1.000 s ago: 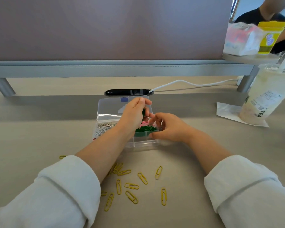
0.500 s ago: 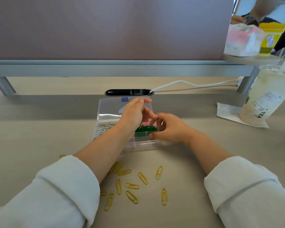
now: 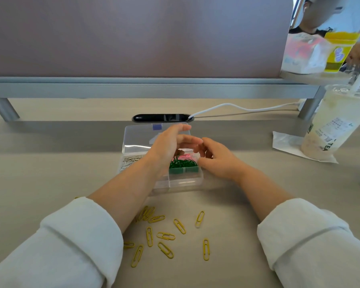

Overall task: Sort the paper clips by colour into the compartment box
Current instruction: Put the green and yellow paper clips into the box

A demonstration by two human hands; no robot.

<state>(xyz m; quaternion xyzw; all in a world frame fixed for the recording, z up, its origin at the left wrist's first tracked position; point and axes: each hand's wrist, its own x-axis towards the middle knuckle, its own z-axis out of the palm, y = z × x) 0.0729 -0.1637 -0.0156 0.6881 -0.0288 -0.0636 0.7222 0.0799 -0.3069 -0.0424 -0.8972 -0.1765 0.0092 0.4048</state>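
Box (image 3: 185,183) stands mid-way across the tabletop (image 3: 50,179). Silver clips (image 3: 131,160) occupy its left compartment. Yellow clips (image 3: 166,235) lie loose toward the near edge, unsorted. My left hand (image 3: 166,146) hovers released over the green clips (image 3: 182,164), holding nothing. My right hand (image 3: 216,161), loosely curled and empty, sits at the box's right wall, likely steadying it.

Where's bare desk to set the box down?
Bare desk left of the compartment box, and right of it up to the wrapper under the tea cup. Crowded: yellow paper clips between the sleeves; left hand and right hand over the box.
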